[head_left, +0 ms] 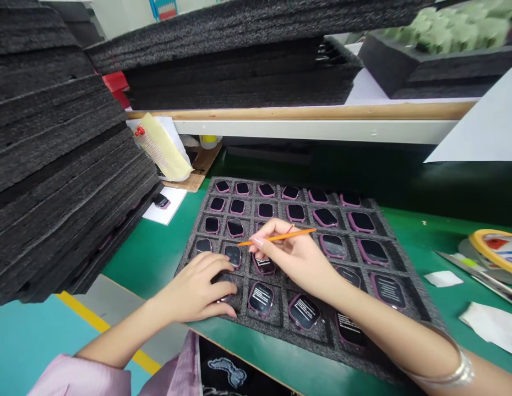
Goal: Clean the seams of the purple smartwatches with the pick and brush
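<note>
My right hand (284, 250) is closed in a pinch around a thin orange pointed stick (295, 234). The stick's left tip is just above a purple-framed smartwatch body (233, 256) without a strap. Spread fingers of my left hand (204, 283) rest on the lower left of a dark foam tray (276, 334); the index fingertip is close to that watch. Another watch body (226, 289) shows partly between my left thumb and fingers. Similar watches fill the tray's square compartments. White text is lit on several near ones, such as the watch (261, 298) at the front.
Black foam sheets (53, 154) are stacked high at the left, and more foam (239, 77) lies on the shelf (281, 129) above. One watch (161, 201) sits on white paper beside the tray. At right are a metal blade-like tool (479, 269), tape roll (497, 253) and white scraps (444, 279).
</note>
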`<state>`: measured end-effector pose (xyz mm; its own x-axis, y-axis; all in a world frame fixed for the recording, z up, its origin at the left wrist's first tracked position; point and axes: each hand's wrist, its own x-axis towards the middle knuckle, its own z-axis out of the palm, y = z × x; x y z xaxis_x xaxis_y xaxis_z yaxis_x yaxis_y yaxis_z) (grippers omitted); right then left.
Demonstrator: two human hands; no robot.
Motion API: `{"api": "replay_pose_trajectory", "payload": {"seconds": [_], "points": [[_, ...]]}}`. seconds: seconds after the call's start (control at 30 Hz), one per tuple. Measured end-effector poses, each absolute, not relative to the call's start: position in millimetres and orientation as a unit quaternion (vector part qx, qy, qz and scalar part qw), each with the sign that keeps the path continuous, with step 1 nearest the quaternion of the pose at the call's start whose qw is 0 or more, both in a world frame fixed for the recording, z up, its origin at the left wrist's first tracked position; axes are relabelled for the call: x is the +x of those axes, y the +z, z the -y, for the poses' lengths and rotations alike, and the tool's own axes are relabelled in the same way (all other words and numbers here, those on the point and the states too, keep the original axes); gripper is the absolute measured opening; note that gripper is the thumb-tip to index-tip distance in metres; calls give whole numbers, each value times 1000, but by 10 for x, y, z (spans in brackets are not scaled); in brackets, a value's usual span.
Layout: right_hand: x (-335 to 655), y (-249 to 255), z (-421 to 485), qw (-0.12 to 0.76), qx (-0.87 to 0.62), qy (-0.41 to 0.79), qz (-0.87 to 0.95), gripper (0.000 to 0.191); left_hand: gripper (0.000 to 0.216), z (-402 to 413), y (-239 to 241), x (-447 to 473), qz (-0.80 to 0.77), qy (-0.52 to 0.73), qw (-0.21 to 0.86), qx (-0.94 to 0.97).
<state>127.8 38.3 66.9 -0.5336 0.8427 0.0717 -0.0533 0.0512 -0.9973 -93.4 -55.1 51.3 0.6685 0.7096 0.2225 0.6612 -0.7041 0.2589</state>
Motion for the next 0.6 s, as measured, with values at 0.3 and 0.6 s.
{"api": "replay_pose_trajectory", "payload": {"seconds": [0.3, 0.6], "points": [[1233, 279, -72, 337, -312, 616, 640, 29, 29, 599, 435, -1104, -378, 234, 97, 890], [1249, 216, -25, 312, -276, 580, 700, 16, 46, 650, 362, -1097, -436, 255, 158, 849]]}}
